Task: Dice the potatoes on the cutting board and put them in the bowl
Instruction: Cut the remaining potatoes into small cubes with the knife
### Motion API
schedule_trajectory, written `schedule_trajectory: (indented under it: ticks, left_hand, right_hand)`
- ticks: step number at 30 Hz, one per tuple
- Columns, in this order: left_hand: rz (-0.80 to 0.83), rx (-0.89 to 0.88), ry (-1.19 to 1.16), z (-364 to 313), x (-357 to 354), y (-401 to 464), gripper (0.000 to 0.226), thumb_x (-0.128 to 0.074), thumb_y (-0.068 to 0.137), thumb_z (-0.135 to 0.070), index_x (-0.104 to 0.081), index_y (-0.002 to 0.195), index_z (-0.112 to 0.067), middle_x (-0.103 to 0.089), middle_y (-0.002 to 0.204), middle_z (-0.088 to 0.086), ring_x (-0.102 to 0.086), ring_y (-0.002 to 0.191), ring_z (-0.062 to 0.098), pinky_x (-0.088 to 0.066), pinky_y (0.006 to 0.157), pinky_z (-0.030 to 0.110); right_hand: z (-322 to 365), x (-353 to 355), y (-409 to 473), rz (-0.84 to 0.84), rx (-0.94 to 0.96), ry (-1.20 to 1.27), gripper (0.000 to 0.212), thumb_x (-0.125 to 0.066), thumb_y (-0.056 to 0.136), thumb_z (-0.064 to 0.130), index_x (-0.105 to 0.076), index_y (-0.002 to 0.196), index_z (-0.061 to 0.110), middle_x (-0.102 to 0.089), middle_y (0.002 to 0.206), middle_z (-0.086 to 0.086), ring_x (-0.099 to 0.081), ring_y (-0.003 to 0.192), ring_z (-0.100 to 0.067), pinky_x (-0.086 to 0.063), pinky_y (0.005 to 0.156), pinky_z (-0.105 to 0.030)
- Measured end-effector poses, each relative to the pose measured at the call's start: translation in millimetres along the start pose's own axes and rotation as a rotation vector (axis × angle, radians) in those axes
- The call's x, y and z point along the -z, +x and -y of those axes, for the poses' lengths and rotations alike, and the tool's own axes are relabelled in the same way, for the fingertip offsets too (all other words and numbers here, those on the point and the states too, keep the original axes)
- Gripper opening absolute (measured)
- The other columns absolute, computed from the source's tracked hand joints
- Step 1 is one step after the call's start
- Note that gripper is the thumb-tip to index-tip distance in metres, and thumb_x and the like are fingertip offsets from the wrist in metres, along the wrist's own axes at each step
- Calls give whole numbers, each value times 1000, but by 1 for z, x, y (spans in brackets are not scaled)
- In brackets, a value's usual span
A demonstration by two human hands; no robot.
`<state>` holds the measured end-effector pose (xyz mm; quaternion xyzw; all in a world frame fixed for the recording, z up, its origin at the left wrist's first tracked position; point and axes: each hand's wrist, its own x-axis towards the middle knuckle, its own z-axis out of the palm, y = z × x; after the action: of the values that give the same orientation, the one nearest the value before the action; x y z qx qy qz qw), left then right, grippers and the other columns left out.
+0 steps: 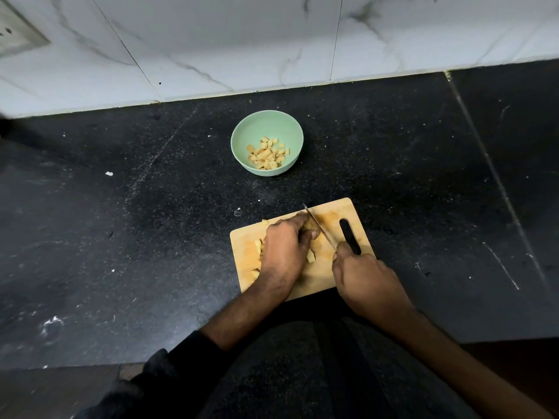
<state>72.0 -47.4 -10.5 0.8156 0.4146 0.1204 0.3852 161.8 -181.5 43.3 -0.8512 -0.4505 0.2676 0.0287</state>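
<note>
A wooden cutting board (338,214) lies on the black counter near me. My left hand (286,249) curls over a piece of potato (310,225) and holds it down on the board; most of that piece is hidden under the fingers. My right hand (366,276) grips the handle of a knife (319,226), whose blade slants across the board right beside my left fingertips. Loose cut potato pieces (311,256) lie around my left hand. Beyond the board stands a pale green bowl (266,125) with several potato dice (267,154) in it.
The black stone counter (136,222) stretches wide to both sides, flecked with small white crumbs. A white marble wall (242,40) closes off the back. The board has a dark handle slot (348,231) on its right side.
</note>
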Motion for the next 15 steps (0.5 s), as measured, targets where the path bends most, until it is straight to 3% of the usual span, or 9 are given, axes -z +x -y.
schedule_trajectory:
  ticks: [5, 9, 12, 15]
  left_hand:
    - [31, 48, -36, -4, -1, 2, 12, -70, 89, -16, -70, 92, -27, -71, 79, -11, -67, 70, 6, -59, 70, 33]
    - [31, 33, 9, -4, -1, 2, 12, -70, 90, -14, -74, 97, -23, -72, 84, -6, -66, 74, 8, -57, 75, 30]
    - [27, 15, 62, -8, 1, 2, 14, -66, 91, -12, -75, 96, -21, -72, 83, 0, -63, 72, 12, -50, 70, 25]
    - [29, 19, 90, -11, 1, 4, 12, -65, 91, -14, -74, 95, -21, -70, 83, 2, -63, 73, 16, -51, 69, 28]
  right_hand:
    - [1, 4, 1, 42, -15, 14, 24, -29, 106, 34, -42, 120, 20, -47, 76, 2, -53, 75, -23, -44, 67, -39]
    - [5, 14, 4, 74, -23, 37, 24, -31, 106, 33, -46, 119, 21, -49, 76, 2, -56, 74, -22, -49, 69, -40]
    - [9, 20, 9, 101, -31, 19, 23, -33, 105, 31, -49, 119, 21, -54, 77, 2, -61, 76, -20, -54, 71, -41]
    - [11, 23, 14, 125, -42, -33, 22, -35, 104, 27, -50, 120, 21, -58, 81, 1, -62, 78, -19, -53, 68, -38]
